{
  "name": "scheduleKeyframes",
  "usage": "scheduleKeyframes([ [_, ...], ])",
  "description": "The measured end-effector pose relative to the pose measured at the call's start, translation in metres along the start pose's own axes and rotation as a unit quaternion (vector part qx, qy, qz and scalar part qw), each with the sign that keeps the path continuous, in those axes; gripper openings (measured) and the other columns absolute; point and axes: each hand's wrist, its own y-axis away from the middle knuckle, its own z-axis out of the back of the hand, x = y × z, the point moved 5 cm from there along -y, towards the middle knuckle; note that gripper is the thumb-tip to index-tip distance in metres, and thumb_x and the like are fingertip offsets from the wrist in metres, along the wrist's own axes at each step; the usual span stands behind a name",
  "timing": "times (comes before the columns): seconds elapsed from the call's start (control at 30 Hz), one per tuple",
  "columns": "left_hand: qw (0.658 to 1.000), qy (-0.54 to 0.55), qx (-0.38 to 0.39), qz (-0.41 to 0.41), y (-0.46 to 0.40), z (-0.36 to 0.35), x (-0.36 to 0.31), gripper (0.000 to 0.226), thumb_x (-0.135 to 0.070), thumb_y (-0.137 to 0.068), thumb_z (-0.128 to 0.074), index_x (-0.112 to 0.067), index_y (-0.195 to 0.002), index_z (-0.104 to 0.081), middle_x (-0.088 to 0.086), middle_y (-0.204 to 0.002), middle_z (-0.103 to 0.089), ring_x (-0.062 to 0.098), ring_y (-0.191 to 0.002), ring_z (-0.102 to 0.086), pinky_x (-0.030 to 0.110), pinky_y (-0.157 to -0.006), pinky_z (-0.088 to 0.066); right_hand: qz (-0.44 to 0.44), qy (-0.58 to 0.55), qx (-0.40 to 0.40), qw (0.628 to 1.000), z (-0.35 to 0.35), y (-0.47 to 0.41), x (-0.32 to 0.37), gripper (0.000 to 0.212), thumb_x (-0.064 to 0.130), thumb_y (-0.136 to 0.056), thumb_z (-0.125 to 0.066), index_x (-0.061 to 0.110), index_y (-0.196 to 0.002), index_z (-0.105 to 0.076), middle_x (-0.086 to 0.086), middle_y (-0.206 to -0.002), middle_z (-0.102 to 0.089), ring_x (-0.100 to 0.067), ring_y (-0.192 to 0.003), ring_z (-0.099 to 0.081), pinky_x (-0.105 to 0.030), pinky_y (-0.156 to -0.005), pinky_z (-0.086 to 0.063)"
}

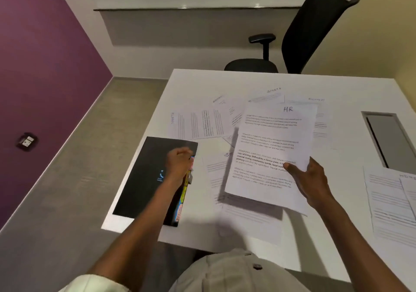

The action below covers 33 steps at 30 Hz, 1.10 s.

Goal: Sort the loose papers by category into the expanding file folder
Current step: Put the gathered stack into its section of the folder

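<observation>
Fingers of the right hand (311, 182) pinch the sheet marked HR (273, 150), lifted above the loose papers (202, 123). Left hand (179, 162) curls at the coloured tabs of the black expanding folder (144, 174) on the table's (351, 89) left. Better to open the matching pocket wide first, then slide the sheet in straight.

An office: white desk (247, 80) with printed papers (202, 123), black swivel chair (310, 32), purple wall (45, 66).
</observation>
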Motion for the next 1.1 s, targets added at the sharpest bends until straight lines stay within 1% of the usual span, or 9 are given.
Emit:
scheduleKeyframes([
  [0.07, 0.996, -0.063, -0.065, -0.006, -0.018, 0.041, 0.019, 0.015, -0.004, -0.091, -0.061, -0.015, -0.090, -0.071, 0.012, -0.092, -0.070, 0.022, -0.079, -0.064, 0.029, -0.070, -0.055, -0.013, 0.003, -0.015, 1.000, -0.011, 0.010, -0.004, 0.032, 0.017, -0.089, -0.069, 0.024, -0.118, -0.061, 0.009, -0.101, -0.068, 0.004, -0.084, -0.061, -0.013, -0.064, -0.042],
  [0.13, 0.988, -0.128, -0.088, 0.003, -0.034, 0.067, 0.043, 0.020, -0.003, -0.089, -0.063, -0.007, -0.106, -0.072, 0.013, -0.107, -0.071, 0.026, -0.097, -0.066, 0.035, -0.088, -0.055, -0.023, 0.007, -0.032, 0.999, -0.020, 0.020, -0.007, 0.035, 0.019, -0.088, -0.071, 0.023, -0.122, -0.062, 0.007, -0.105, -0.069, -0.007, -0.090, -0.064, -0.019, -0.072, -0.045],
  [0.17, 0.984, -0.160, -0.083, 0.002, -0.039, 0.074, 0.053, 0.024, -0.003, -0.089, -0.065, -0.005, -0.111, -0.071, 0.012, -0.111, -0.071, 0.026, -0.101, -0.066, 0.034, -0.090, -0.053, -0.026, 0.010, -0.041, 0.999, -0.024, 0.024, -0.009, 0.037, 0.020, -0.087, -0.071, 0.023, -0.122, -0.062, 0.007, -0.106, -0.069, -0.012, -0.094, -0.065, -0.022, -0.078, -0.046],
  [0.37, 0.944, -0.316, -0.001, -0.090, -0.062, 0.062, 0.081, 0.024, -0.018, -0.086, -0.073, -0.007, -0.107, -0.069, 0.011, -0.110, -0.067, 0.027, -0.104, -0.063, 0.034, -0.088, -0.051, -0.055, 0.035, -0.066, 0.996, -0.048, 0.049, -0.016, 0.037, 0.022, -0.087, -0.070, 0.025, -0.123, -0.062, 0.006, -0.108, -0.069, -0.019, -0.099, -0.064, -0.028, -0.083, -0.044],
  [0.47, 0.914, -0.384, 0.004, -0.131, -0.071, 0.040, 0.077, 0.035, -0.028, -0.083, -0.075, -0.009, -0.111, -0.064, 0.011, -0.117, -0.057, 0.026, -0.110, -0.054, 0.036, -0.095, -0.045, -0.063, 0.054, -0.070, 0.994, -0.055, 0.049, -0.017, 0.037, 0.025, -0.085, -0.072, 0.030, -0.120, -0.061, 0.007, -0.109, -0.069, -0.021, -0.101, -0.065, -0.033, -0.087, -0.049],
  [0.57, 0.882, -0.442, -0.012, -0.165, -0.083, 0.022, 0.077, 0.046, -0.037, -0.075, -0.077, -0.007, -0.106, -0.061, 0.015, -0.116, -0.057, 0.032, -0.107, -0.053, 0.041, -0.093, -0.045, -0.060, 0.058, -0.066, 0.994, -0.064, 0.046, -0.014, 0.038, 0.026, -0.085, -0.071, 0.030, -0.122, -0.060, 0.008, -0.111, -0.069, -0.020, -0.102, -0.065, -0.035, -0.089, -0.050],
  [0.8, 0.826, -0.545, -0.028, -0.140, -0.099, 0.001, 0.078, 0.079, -0.062, -0.065, -0.077, -0.006, -0.115, -0.052, 0.020, -0.126, -0.049, 0.041, -0.115, -0.050, 0.048, -0.085, -0.051, -0.080, 0.033, -0.053, 0.995, -0.086, 0.036, -0.019, 0.039, 0.026, -0.082, -0.075, 0.026, -0.119, -0.063, 0.010, -0.107, -0.072, -0.017, -0.099, -0.069, -0.039, -0.091, -0.053],
  [0.93, 0.826, -0.552, -0.022, -0.108, -0.101, -0.003, 0.079, 0.074, -0.054, -0.068, -0.076, -0.005, -0.115, -0.048, 0.023, -0.126, -0.046, 0.041, -0.111, -0.049, 0.048, -0.082, -0.052, -0.083, 0.020, -0.059, 0.995, -0.085, 0.037, -0.019, 0.039, 0.023, -0.083, -0.075, 0.024, -0.121, -0.062, 0.009, -0.108, -0.072, -0.016, -0.099, -0.068, -0.032, -0.087, -0.052],
  [1.1, 0.782, -0.610, 0.004, -0.125, -0.116, -0.010, 0.084, 0.063, -0.058, -0.070, -0.067, -0.005, -0.100, -0.049, 0.019, -0.107, -0.053, 0.032, -0.092, -0.051, 0.039, -0.079, -0.042, -0.098, 0.020, -0.057, 0.993, -0.079, 0.037, -0.024, 0.041, 0.029, -0.080, -0.076, 0.028, -0.118, -0.062, 0.012, -0.107, -0.072, -0.016, -0.100, -0.069, -0.043, -0.094, -0.053],
])
